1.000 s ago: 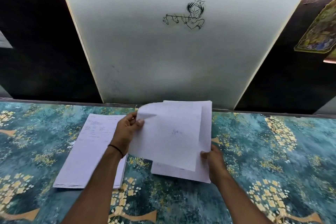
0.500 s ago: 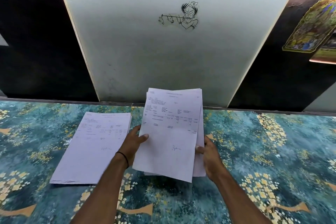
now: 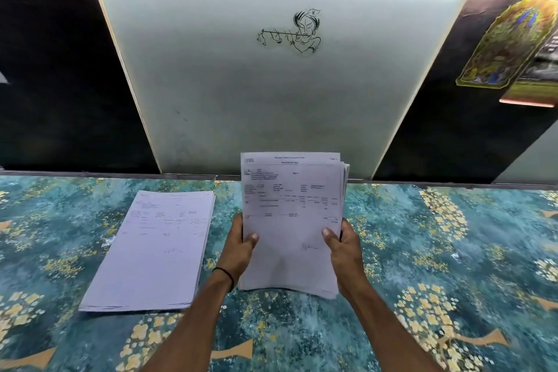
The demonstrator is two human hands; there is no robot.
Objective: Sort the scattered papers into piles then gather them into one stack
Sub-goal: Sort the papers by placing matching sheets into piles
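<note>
A bundle of printed white papers stands nearly upright in front of me, its lower edge close to the patterned cloth. My left hand grips its left edge with the thumb on the front sheet. My right hand grips the right edge the same way. The sheets are roughly squared, with a few edges fanning at the top right. A second pile of printed papers lies flat on the cloth to the left, apart from both hands.
The surface is a teal cloth with yellow flowers. Behind it rises a white panel with a small line drawing, flanked by dark wall. Colourful pictures hang at the upper right.
The loose sheet in my left hand was turned printed side up and laid onto the papers in my right hand. Both hands now hold the bundle together, raised and squared.
</note>
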